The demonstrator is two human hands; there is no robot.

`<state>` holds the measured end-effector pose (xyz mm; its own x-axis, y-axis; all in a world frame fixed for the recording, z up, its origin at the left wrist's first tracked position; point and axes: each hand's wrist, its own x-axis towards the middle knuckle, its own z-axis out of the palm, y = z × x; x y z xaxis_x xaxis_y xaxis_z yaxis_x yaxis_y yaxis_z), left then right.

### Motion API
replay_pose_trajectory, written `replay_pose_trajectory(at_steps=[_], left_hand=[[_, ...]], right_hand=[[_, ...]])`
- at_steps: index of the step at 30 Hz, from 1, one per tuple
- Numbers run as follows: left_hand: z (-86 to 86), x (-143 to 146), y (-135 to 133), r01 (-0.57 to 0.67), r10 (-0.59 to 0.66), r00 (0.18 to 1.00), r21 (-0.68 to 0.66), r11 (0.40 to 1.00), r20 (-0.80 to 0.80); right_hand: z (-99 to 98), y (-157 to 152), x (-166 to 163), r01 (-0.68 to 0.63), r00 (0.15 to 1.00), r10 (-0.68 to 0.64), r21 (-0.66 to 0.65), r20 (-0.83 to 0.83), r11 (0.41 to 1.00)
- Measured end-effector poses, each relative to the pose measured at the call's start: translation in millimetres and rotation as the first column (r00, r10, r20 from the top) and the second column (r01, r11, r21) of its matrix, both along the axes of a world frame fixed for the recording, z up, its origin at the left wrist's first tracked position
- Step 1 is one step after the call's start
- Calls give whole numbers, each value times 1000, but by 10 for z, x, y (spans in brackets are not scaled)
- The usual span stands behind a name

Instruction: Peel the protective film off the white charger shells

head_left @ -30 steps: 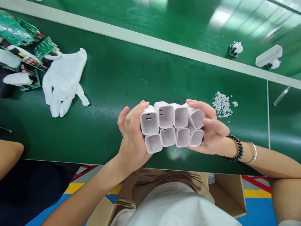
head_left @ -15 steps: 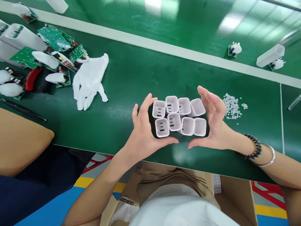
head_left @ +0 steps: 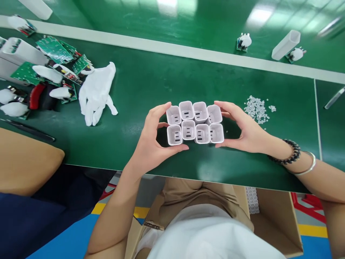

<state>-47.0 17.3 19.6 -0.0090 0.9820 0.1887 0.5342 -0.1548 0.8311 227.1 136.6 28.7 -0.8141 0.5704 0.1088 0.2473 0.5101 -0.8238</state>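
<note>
Several white plastic charger housings (head_left: 188,130), open end up with small dark slots in their floors, stand packed in two rows. My left hand (head_left: 152,135) clasps the left end of the group, its index finger at the far-left corner and its thumb along the near side. At the opposite end my right hand (head_left: 239,127) pinches the last housings between fingertips on the far side and thumb on the near side. Small clear plastic bits (head_left: 256,109) lie in a pile just beyond the right hand.
A white glove (head_left: 95,93) lies to the left, beside green circuit boards (head_left: 55,49) with white parts. Another white housing (head_left: 286,45) and a small circuit board (head_left: 244,42) sit beyond the pale strip. A cardboard box (head_left: 277,223) is below the table's near edge. Someone's dark-clothed body is at left.
My hands have closed in on both ends of the group; the right fingers now touch it. The housings sit straighter and closer together. The camera view has shifted somewhat.
</note>
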Motion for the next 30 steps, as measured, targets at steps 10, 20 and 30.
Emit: replay_pose_trajectory(at_steps=[10, 20, 30], left_hand=[[-17, -36, 6, 2, 0, 999, -37, 999, 50], [-14, 2, 39, 3, -2, 998, -14, 1000, 61], [2, -28, 98, 121, -118, 975, -5, 993, 187]], right_hand=[[-6, -109, -83, 15, 991, -4, 85, -131, 996], [-18, -269, -147, -9, 999, 16, 137, -50, 991], [-87, -220, -137, 22, 993, -1, 179, -118, 984]])
